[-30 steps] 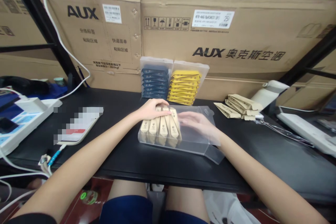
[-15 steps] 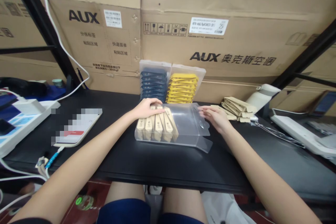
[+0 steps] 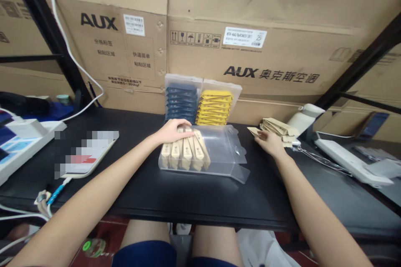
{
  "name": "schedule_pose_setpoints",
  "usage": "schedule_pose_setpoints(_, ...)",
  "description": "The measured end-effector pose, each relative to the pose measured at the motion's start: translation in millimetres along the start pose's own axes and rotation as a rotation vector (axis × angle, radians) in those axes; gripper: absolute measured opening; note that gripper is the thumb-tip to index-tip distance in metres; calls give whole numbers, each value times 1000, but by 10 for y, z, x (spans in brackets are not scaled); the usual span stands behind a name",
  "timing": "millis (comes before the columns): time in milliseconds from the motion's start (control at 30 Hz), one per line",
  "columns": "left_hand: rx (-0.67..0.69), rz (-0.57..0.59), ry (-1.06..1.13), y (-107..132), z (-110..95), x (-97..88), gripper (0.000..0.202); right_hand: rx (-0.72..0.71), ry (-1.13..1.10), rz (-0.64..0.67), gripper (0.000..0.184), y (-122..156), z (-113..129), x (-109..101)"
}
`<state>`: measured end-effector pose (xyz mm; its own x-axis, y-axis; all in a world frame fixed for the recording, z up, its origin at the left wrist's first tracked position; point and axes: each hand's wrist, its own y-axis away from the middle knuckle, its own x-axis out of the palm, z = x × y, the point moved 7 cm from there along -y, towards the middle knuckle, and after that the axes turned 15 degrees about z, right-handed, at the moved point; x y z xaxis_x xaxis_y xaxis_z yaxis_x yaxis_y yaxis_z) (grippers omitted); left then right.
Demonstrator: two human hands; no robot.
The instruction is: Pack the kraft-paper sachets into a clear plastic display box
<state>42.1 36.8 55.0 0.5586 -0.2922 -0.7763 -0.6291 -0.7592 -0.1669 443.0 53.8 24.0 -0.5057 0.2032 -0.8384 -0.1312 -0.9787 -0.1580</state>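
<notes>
A clear plastic box (image 3: 219, 150) lies on its side, its right end open with the flaps spread. Several tan paper packets (image 3: 187, 154) stand in a leaning row in its left part. My left hand (image 3: 175, 131) is closed over the box's far left side, thumb lying across the tops of the packets. To the right, my right hand (image 3: 270, 142) pinches a flat tan packet (image 3: 253, 132) at the near side of a small pile of similar packets (image 3: 278, 128). Its fingertips are partly hidden behind the hand.
Behind stand two clear boxes, one with blue packets (image 3: 181, 102), one with yellow packets (image 3: 215, 106), against a large cardboard carton (image 3: 200, 58). A phone (image 3: 90, 156) and power strip (image 3: 34, 146) lie left. A white bottle (image 3: 305, 121) and white strip (image 3: 351, 160) are right.
My right hand has moved right, from the box's open flaps to the loose packets. My left hand stays on the box, and the view has shifted slightly.
</notes>
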Motion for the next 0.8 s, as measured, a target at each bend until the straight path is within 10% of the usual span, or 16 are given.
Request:
schedule_pose_setpoints(300,-13,9,-5,-3,4,1,51,-52,-49,31,48,26,89,14)
schedule_pose_setpoints(800,-7,7,3,-5,1,7,50,52,-1084,154,24,-14,46,179)
